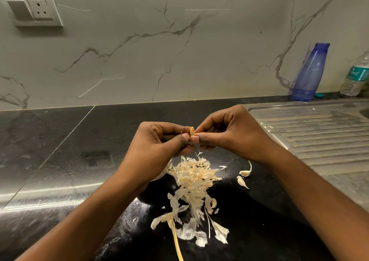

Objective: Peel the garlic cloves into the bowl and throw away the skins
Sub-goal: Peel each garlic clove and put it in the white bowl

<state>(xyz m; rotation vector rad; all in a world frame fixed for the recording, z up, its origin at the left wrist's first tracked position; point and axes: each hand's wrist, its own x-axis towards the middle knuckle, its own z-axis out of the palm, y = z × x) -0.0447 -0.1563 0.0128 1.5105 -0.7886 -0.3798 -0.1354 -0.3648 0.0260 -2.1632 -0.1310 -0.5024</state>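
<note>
Both hands meet above the black counter and pinch one small garlic clove (192,131) between them. My left hand (159,140) holds it from the left with thumb and fingers; my right hand (223,132) pinches it from the right. Below them lies a heap of papery garlic skins (194,177), with more skins and a dry stem (176,238) trailing toward me. Two unpeeled cloves (244,173) (242,181) lie to the right of the heap. A pale bowl (163,172) is mostly hidden under my left wrist.
A steel sink drainboard (311,132) fills the right side. A blue bottle (308,73) and a clear water bottle (355,77) stand at the back right against the marble wall. A wall socket (35,9) sits at upper left. The black counter (60,150) stretches left.
</note>
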